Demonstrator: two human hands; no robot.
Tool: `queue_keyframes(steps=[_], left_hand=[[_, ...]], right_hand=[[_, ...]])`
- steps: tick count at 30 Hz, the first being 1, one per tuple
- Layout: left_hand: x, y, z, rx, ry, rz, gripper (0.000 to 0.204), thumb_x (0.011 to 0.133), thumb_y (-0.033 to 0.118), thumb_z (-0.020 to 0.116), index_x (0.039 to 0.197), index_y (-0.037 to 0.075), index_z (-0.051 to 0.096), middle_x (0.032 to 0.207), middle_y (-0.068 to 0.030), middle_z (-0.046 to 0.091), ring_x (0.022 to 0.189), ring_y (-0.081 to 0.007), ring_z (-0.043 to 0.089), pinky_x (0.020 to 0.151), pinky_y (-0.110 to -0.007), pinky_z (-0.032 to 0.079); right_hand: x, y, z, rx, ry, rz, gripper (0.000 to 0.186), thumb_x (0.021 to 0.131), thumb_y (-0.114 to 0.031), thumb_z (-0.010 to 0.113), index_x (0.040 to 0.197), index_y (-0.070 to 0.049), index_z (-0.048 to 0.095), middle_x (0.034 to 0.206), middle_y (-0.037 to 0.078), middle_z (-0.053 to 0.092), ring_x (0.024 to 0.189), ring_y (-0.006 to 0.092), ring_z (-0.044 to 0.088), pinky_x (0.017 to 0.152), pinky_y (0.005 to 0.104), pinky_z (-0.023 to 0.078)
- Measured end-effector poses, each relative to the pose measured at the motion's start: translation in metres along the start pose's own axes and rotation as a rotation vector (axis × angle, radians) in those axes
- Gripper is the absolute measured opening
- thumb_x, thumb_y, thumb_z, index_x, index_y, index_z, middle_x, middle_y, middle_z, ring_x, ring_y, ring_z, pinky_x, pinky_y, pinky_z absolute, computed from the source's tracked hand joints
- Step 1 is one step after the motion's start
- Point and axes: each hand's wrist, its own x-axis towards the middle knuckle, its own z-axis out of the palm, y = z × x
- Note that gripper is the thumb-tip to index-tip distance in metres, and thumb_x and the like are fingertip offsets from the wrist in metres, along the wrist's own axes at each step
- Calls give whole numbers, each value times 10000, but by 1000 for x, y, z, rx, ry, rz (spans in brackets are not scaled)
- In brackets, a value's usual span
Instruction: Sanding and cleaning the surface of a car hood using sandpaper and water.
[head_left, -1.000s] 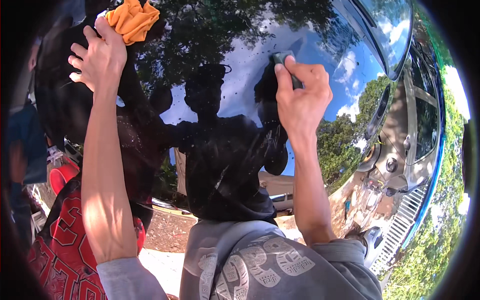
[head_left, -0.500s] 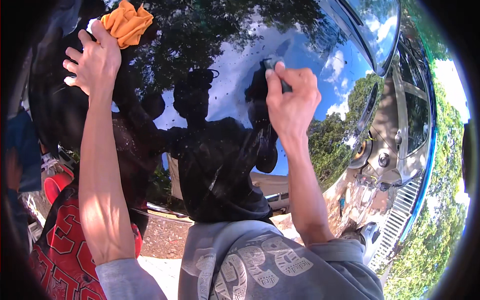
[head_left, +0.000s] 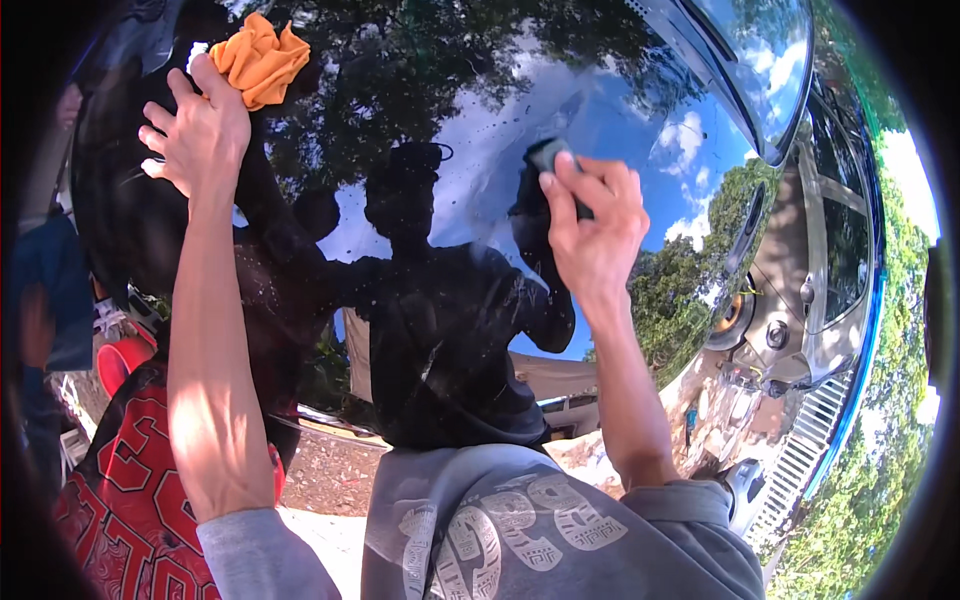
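Here we are over the glossy black car panel, and the right hand is at work on its right half! The thumb and fingers pinch a small grey-green block, its front end poking out past the fingertips toward the panel's far edge, its rear part tucked under the hand. Hand and block are right on top of the panel, the block seemingly down against its shine.

Over to the panel's far left, the left hand is palm down, fingers bent and spread apart. An orange cloth, all crumpled folds, sits just beyond the thumb, on the side toward the panel's middle, thumb and cloth meeting. Is it gripped? Can't tell from here!

Pale specks dot the panel's middle, among reflections of trees, sky and a dark figure. Past the panel's right side there's a grey vehicle; off its near left corner, a red-and-black garment.
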Motion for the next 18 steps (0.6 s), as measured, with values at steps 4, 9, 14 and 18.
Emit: queue_keyframes(steps=[4,9,14,18], left_hand=[[2,0,-1,4,-27,-15,721,993,633,173,1524,202,403,1575,-257,328,1471,-472,244,1137,-664,177],[2,0,-1,-5,-41,-3,748,985,642,157,1556,208,370,1597,-259,297,1488,-464,219,1157,-648,154],[1,0,-3,26,-34,7,748,985,640,154,1551,207,382,1585,-263,315,1478,-467,238,1147,-641,178],[1,-1,-2,-20,-26,-13,758,980,650,152,1547,206,391,1592,-266,305,1479,-468,238,1158,-645,152]], right_hand=[[-14,24,4,135,-50,-254,203,786,-23,800,986,-51,790,970,136,712,842,265,638,715,366,516],[-10,27,6,130,-60,-246,269,753,25,808,1003,-74,799,1010,153,710,855,275,635,750,360,551],[19,24,5,89,-26,-265,232,773,5,799,996,-59,787,997,147,702,870,303,641,724,377,550],[17,32,2,252,-165,-537,267,774,5,798,1032,-59,773,1009,145,702,876,304,643,732,371,554]])
